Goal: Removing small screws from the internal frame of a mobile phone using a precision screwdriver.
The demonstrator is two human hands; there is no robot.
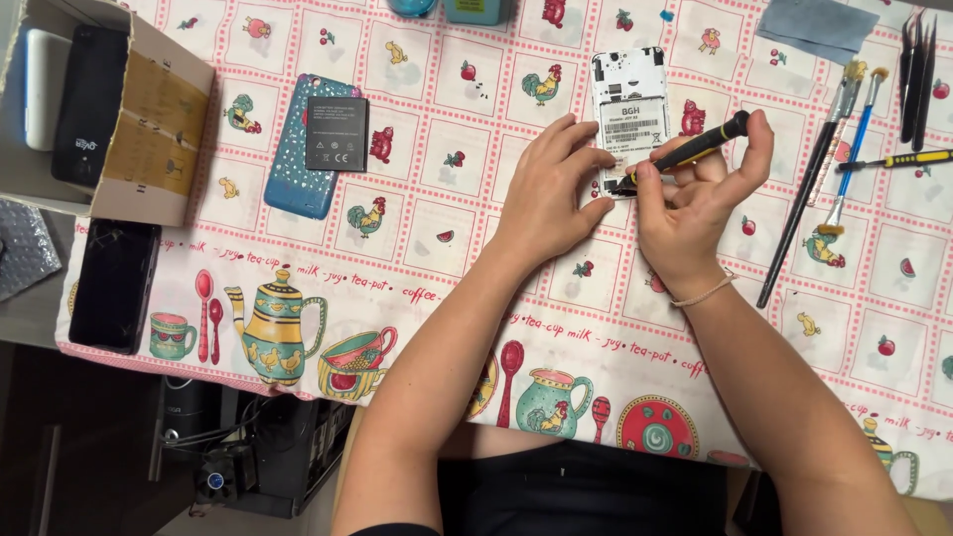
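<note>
— What's at your far left?
— A cardboard box [149, 129], then a blue phone cover [303, 174] with a battery [336, 133] lying on it.

— And your hands?
— Your left hand [546, 194] presses flat on the open white phone [627, 104] at the table's middle. Your right hand [695, 199] pinches a screwdriver [685, 154], its tip at the phone's lower edge.

— Further right?
— Brushes [844, 139] lie well apart.

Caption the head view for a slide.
Left hand steadies an opened white phone while right hand works a black-and-yellow screwdriver at its lower edge.
</note>
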